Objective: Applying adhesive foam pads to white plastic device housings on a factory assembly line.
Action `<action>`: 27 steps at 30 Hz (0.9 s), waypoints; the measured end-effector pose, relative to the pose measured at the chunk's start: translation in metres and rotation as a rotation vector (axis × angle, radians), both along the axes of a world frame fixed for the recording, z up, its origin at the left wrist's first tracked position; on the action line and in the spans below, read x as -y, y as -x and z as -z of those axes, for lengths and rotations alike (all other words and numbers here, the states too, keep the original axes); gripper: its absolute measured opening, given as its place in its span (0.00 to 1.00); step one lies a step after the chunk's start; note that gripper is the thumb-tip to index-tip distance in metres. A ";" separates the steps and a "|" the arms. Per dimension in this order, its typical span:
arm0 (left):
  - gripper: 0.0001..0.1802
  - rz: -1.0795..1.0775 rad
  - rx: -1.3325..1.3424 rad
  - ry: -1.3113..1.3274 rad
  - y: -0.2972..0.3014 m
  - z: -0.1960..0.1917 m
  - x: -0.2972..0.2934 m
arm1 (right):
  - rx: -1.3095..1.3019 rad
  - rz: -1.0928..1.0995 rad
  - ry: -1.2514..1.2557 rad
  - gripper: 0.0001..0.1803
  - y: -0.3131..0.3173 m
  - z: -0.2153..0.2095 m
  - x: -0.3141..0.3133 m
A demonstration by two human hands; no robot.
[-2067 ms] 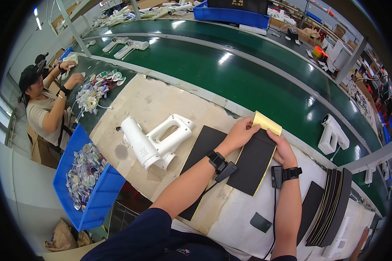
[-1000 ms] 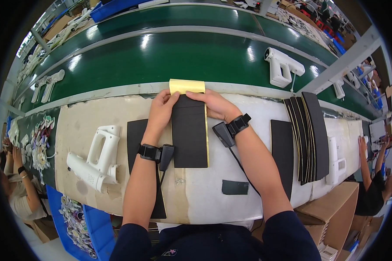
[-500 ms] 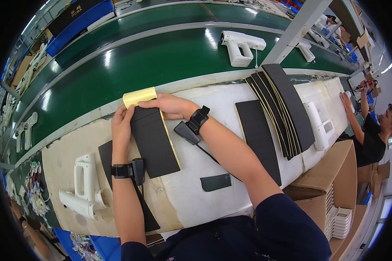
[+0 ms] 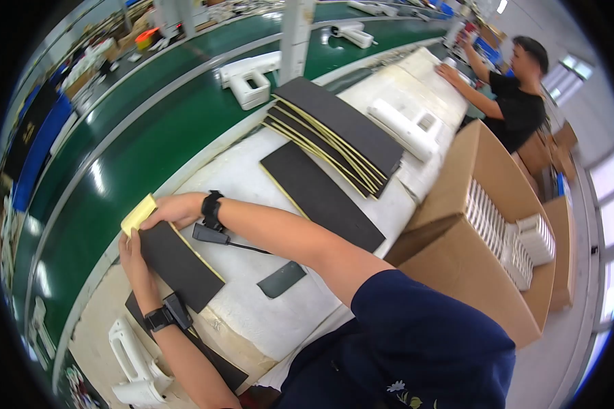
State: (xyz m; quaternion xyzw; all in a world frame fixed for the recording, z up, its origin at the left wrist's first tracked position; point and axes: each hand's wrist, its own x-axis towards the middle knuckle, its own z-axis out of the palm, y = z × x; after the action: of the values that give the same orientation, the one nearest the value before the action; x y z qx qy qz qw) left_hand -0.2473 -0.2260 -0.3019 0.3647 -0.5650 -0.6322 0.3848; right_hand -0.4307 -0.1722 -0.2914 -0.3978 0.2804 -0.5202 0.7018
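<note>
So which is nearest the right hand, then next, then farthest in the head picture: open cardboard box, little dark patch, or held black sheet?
1. Held black sheet: touching the right hand.
2. Little dark patch: lying to its right.
3. Open cardboard box: far right.

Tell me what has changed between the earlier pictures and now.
Only the view clearly moved: it swung right, bringing the carton further into sight. Nothing was visibly grasped or released. Left hand and right hand still hold the black sheet at its yellow flap; the pile and dark patch stayed put.
</note>
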 end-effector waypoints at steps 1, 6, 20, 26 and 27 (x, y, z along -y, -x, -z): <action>0.24 0.030 0.001 0.017 0.005 -0.005 -0.006 | 0.003 0.030 -0.010 0.21 0.001 -0.005 -0.007; 0.30 0.249 0.063 0.113 0.015 -0.020 -0.021 | -0.687 0.221 -0.060 0.31 0.019 -0.046 -0.057; 0.31 0.279 0.104 0.198 0.013 -0.017 -0.027 | -1.478 0.955 -0.406 0.25 -0.050 -0.345 -0.572; 0.33 0.226 0.211 0.361 0.004 0.031 0.033 | -1.570 1.110 -1.388 0.25 -0.043 -0.342 -0.779; 0.35 0.289 0.240 0.298 0.015 0.002 -0.006 | -1.400 1.177 -1.549 0.26 -0.038 -0.332 -0.811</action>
State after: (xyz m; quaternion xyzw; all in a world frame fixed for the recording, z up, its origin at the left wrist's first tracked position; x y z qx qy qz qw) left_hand -0.2625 -0.2201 -0.3037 0.2918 -0.7401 -0.5424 0.2702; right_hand -0.3925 0.6390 0.0405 0.1230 0.9790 -0.1251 0.1043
